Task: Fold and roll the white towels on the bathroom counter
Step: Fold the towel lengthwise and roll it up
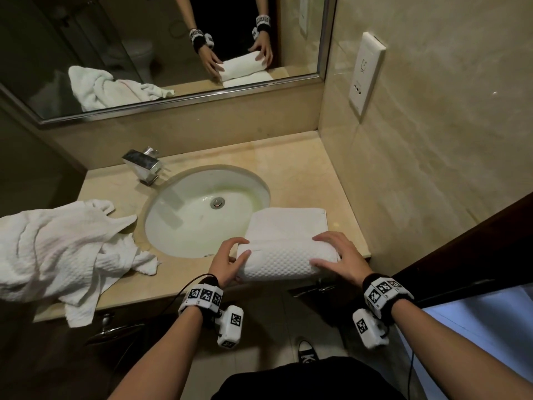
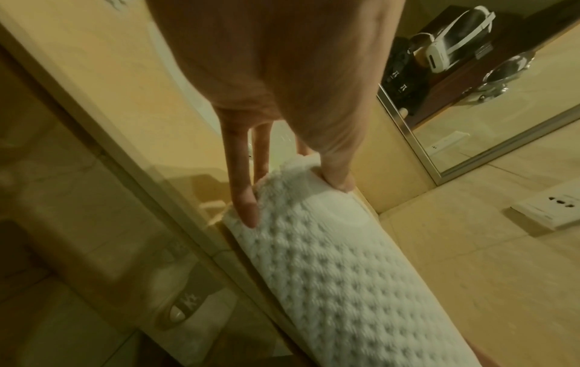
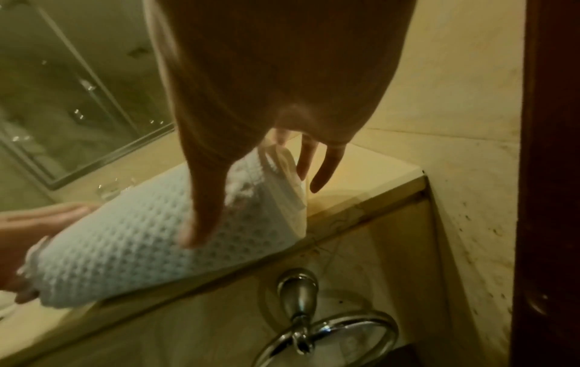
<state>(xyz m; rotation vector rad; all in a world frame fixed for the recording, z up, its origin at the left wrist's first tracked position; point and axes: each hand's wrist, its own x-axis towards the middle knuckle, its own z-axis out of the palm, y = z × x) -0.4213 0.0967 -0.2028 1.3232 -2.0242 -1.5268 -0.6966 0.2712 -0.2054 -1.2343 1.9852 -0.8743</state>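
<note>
A white waffle-weave towel point(image 1: 281, 264) lies at the counter's front right, partly rolled, and its flat tail point(image 1: 288, 222) stretches back beside the sink. My left hand point(image 1: 240, 248) cups the roll's left end, thumb in front and fingers arched over. My right hand point(image 1: 317, 251) wraps the right end, thumb on the near side and fingers over the top. In the left wrist view, my left hand point(image 2: 295, 198) has thumb and fingers on the roll point(image 2: 338, 273). In the right wrist view, my right hand point(image 3: 254, 213) has its thumb pressed into the roll point(image 3: 131, 248). A second white towel point(image 1: 57, 252) lies crumpled at the left.
The oval sink point(image 1: 161, 226) fills the counter's middle, with a chrome faucet point(image 1: 142, 166) behind it. A mirror point(image 1: 144, 53) spans the back wall and a socket panel point(image 1: 366, 76) sits on the right wall. A chrome towel ring point(image 3: 329, 330) hangs below the counter edge. A dark door point(image 1: 476, 249) stands at the right.
</note>
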